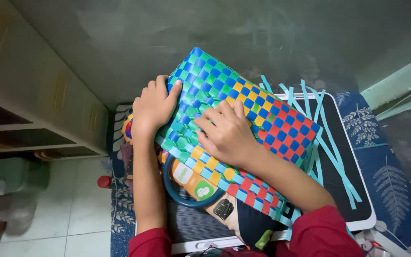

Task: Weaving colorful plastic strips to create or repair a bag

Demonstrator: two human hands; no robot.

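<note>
**Both hands pressed on a woven basket, weaving at its edge**

Gripping the far-left corner of the woven basket (243, 123), the left hand (152, 108) had its fingers curled over the rim and its thumb laid flat on the green-and-blue checks, closed on the edge rather than lifting it. The right hand (224, 133) lay palm-down on the middle of the same panel, fingers bent and bunched toward the near-left edge, where they seemed to pinch or press a strip; whether a strip was actually caught between the fingertips could not be told.

By the look of it, the step in hand was working the plastic weave along that near edge, with the left hand steadying. A next move would call for keeping the corner pinned while the right fingertips guided one strip under its neighbour without loosening the checks already set.

The basket lay tilted on its side across the person's lap and a dark ribbed board (343, 162), directly under both hands. Loose light-blue strips (327, 143) stuck out from its right end, well apart from either hand. A dark-blue round handle (174, 192) curved out below the near edge, just beside the right wrist.
</note>
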